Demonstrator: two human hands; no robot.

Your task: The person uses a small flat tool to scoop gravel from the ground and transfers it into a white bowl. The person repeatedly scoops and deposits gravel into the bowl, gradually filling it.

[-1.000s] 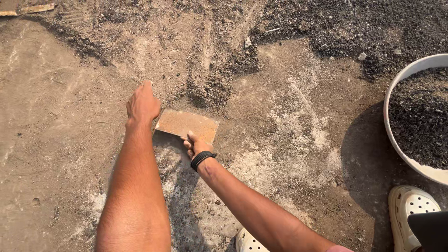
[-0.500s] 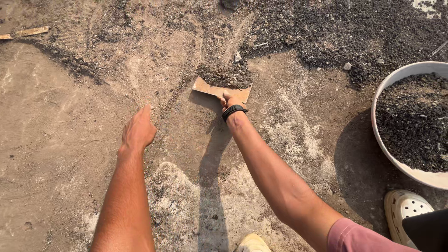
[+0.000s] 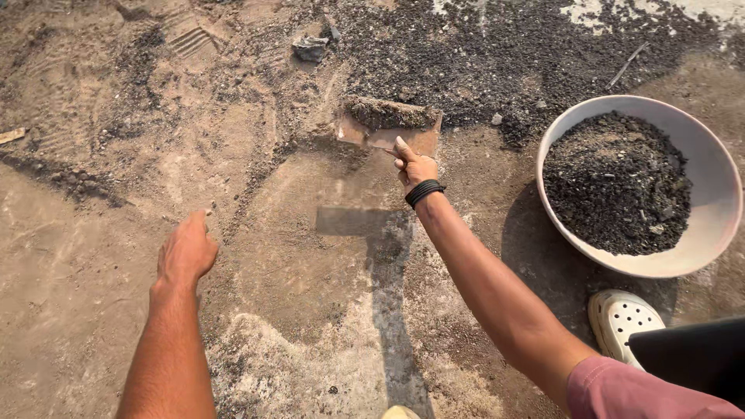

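**Flat scraper board with loose dirt load**

On bare ground, ahead of the person: one thin, flat board, brownish, roughly rectangular, tilted with a ridge of dark gravelly dirt heaped along its far edge.

Right hand: clenched on the board's near edge, thumb on top; black band at the wrist.

Left hand: released, holding nothing, fingers extended low over the ground, well apart from the board.

Handling, as judged: board looks stiff and light; its load is loose, granular and likely to slide off if the board tips sideways. The near edge, clear of dirt, is the sensible place to grip; a level hold suits the load.

Nearby: pale round basin to the right, part-filled with the same dark material; white perforated clog just below it; a broad spread of dark gravel beyond the board.
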